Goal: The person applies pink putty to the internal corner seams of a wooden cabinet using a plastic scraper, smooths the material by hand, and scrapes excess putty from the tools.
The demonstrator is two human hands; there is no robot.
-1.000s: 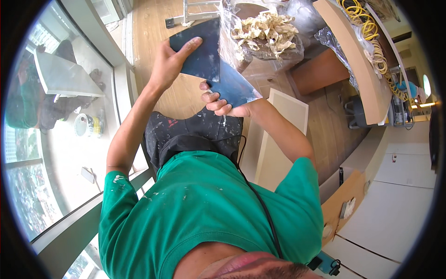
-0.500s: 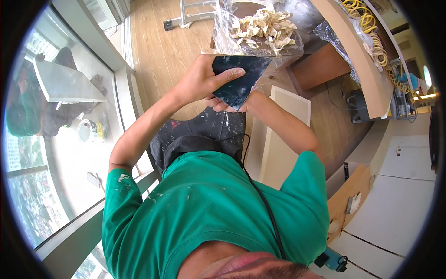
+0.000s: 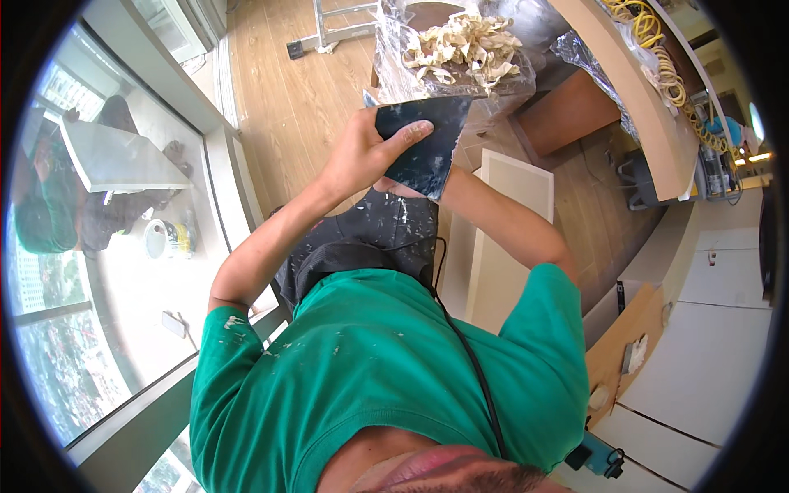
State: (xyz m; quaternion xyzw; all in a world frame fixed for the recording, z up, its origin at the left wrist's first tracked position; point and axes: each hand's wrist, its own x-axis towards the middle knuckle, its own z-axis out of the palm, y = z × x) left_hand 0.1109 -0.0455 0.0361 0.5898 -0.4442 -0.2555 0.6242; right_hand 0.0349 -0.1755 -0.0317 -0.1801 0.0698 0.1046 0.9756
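Note:
A dark blue-black sheet of sandpaper (image 3: 423, 135), dusted with white and ragged along its right edge, is held up in front of my body. My left hand (image 3: 370, 152) grips its left side, the whitened thumb lying flat on top and the other fingers hidden behind. Beneath the sheet is my right hand (image 3: 398, 189), mostly covered; only a few fingers show under the lower edge, closed against it. A pale corner shows behind my left hand near the sheet's upper left, too little to name.
Crumpled strips of masking tape (image 3: 468, 51) lie on a plastic-wrapped surface ahead. A metal ladder foot (image 3: 308, 45) stands beyond it on the wooden floor (image 3: 271, 82). Cream panels (image 3: 509, 222) lean at my right. Coiled yellow hose (image 3: 653, 49) hangs far right; a window (image 3: 115, 246) lines my left.
The sheet has turned slightly and its ragged edge now stands more upright. My right hand has slipped further behind it. My left thumb stays on top.

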